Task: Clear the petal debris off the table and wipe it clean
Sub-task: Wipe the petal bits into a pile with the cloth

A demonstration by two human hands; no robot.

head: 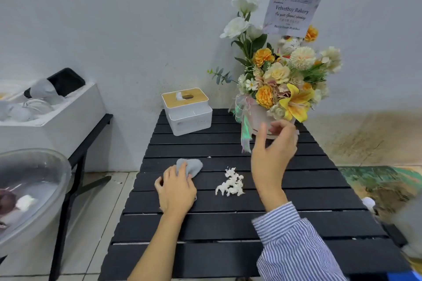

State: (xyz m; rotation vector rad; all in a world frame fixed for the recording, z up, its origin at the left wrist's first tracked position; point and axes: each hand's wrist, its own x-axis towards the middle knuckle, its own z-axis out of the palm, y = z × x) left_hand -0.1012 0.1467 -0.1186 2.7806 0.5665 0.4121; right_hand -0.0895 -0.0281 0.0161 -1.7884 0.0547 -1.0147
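Black slatted table point(285, 223): dark boards run crosswise with thin gaps between them; it stands against a pale wall.
Petal debris point(230, 183): one small heap of white shreds on the table, near the middle, lying between the two hands and touching neither.
Left hand point(176, 190): palm down on the table to the left of the heap, fingers curled over the near edge of a grey cloth point(190, 166) and pressing it to the boards; the forearm is bare.
Cloth: bunched, with most of it showing beyond the fingertips, farther from the person than the heap and apart from it.
Right hand point(272, 157): raised above the table to the right of and beyond the heap, fingers spread and loosely bent, holding nothing; slightly blurred. Its wrist comes out of a blue and white striped sleeve point(294, 248).
Flower arrangement point(283, 80): orange, yellow and cream blooms in a pale container at the far right of the table, just beyond the raised fingertips; whether they touch it cannot be told. A printed card point(291, 14) stands in it.
Tissue box point(187, 110): white with a wooden lid, at the far left of the table, well apart from the heap.
Stray bits: a few white specks lie on the boards near the cloth.
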